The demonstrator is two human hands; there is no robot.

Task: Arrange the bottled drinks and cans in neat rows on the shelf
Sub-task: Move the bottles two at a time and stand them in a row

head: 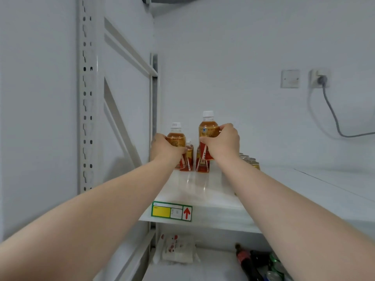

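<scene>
Left hand grips a white-capped amber plastic bottle; right hand grips a raised second amber bottle; best set both upright, flush in far-left rows.

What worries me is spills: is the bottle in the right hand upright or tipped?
Upright: the bottle in the right hand has its white cap straight up.

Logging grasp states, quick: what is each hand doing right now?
Left hand: closed, fingers curled round the left tea bottle.
Right hand: closed, fingers curled round the right tea bottle.
</scene>
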